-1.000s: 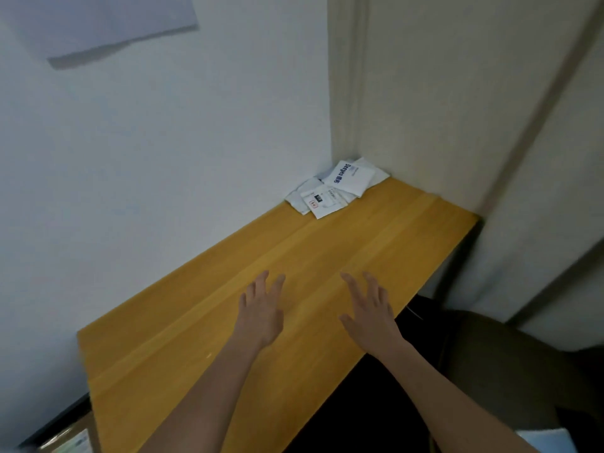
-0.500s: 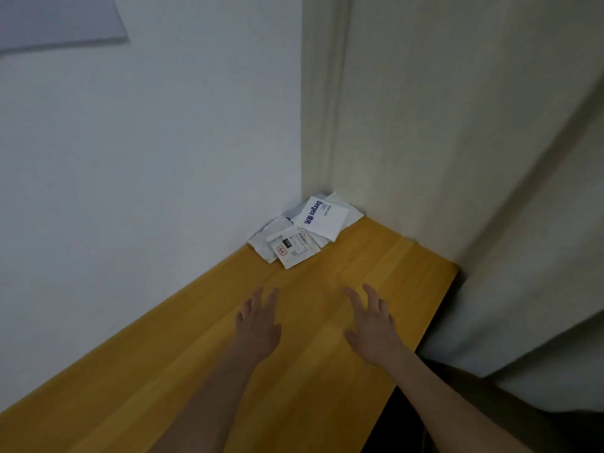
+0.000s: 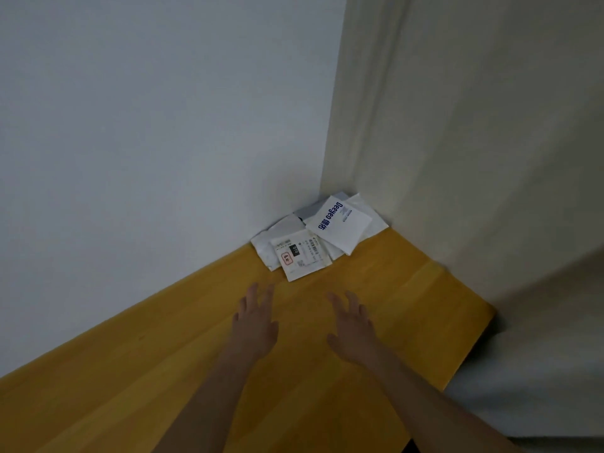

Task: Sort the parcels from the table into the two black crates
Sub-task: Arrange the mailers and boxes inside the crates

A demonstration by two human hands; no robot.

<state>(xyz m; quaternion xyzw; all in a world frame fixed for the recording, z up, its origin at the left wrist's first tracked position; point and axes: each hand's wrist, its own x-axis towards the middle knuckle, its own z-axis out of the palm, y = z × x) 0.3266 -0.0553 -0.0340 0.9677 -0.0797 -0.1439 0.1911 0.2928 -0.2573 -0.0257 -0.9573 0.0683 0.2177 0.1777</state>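
A small pile of white parcels lies in the far corner of the wooden table (image 3: 408, 289), against the wall. On top sits a white mailer with blue lettering (image 3: 340, 223). In front of it lies a flat parcel with a shipping label (image 3: 300, 256), and more white bags are partly hidden beneath. My left hand (image 3: 255, 318) and my right hand (image 3: 353, 325) hover over the table a short way before the pile, fingers spread and holding nothing. No black crate is in view.
A white wall (image 3: 147, 142) runs along the table's left side. A pale curtain (image 3: 474, 125) hangs behind the corner and down the right. The table's right edge (image 3: 474, 348) drops off next to the curtain.
The view has swung closer to the corner, so the parcel pile looks larger and nearer. Both hands have stretched forward toward it, still spread and holding nothing.
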